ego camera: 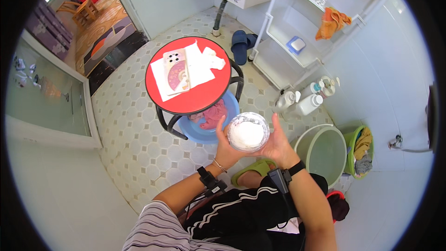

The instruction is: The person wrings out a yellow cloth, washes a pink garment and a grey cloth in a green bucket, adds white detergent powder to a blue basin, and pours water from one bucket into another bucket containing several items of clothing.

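Between my two hands I hold a clear round bowl point(248, 131) with white powder in it. My left hand point(225, 148) cups its left side, thumb pointing up along the wall. On the opposite side my right hand point(278, 146) grips the bowl, its thumb also raised. The fingers under the bowl are mostly hidden. Just beyond it, a light blue basin point(190, 134) with wet pink cloth point(212, 115) stands on the floor, partly beneath a red-topped round stool point(195, 101). A phone in a patterned case point(177, 73) lies on white paper point(200, 73) on the stool, beside a crumpled tissue point(214, 58).
To the right stand a pale green bucket point(327, 160) of water and a green bin point(373, 153) of clothes. Several bottles point(306, 104) are near a white shelf rack point(275, 66). Blue slippers point(239, 47) lie behind the stool; a doorway is at upper left.
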Available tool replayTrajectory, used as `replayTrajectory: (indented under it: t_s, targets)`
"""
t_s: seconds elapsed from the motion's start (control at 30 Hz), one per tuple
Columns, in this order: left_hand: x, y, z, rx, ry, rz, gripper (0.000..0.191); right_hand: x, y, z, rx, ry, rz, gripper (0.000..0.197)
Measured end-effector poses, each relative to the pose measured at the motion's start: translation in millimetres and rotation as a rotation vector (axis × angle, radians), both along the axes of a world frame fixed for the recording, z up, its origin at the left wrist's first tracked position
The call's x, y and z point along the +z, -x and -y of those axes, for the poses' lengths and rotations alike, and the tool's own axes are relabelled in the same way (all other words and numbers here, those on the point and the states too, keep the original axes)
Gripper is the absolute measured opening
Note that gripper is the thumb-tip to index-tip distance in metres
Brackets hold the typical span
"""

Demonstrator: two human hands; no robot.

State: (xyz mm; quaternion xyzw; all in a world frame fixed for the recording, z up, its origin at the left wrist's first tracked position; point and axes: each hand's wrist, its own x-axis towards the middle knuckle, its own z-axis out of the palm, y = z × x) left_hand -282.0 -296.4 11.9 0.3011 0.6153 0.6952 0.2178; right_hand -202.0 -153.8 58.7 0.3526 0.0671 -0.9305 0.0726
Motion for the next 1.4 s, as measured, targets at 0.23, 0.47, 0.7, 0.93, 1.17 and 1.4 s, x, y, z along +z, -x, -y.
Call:
replayTrajectory:
  t_s: [0.23, 0.47, 0.7, 0.93, 1.17, 1.4]
  targets:
    - [-1, 18, 15, -0.017, -0.021, 0.093, 0.112, -19, 13, 29, -0.106, 0.046, -0.252, 0.078]
    - [-29, 38, 46, -0.045, 0.152, 0.457, 0.083, -33, 8, 20, -0.192, -0.009, -0.217, 0.067]
    - [30, 100, 67, 0.182, 0.137, 0.65, 0.073, -40, -2, 4, -0.307, -0.068, -0.182, 0.064]
    - [18, 108, 69, 0.25, 0.294, 0.666, 0.08, -37, -10, 12, -0.312, -0.096, -0.21, 0.065]
    - [-21, 159, 70, 0.216, 0.224, 0.634, 0.082, -58, -25, 27, -0.3, -0.146, -0.242, 0.066]
    - [-55, 195, 52, 0.293, 0.282, 0.546, 0.08, -64, -24, 27, -0.33, -0.221, -0.221, 0.065]
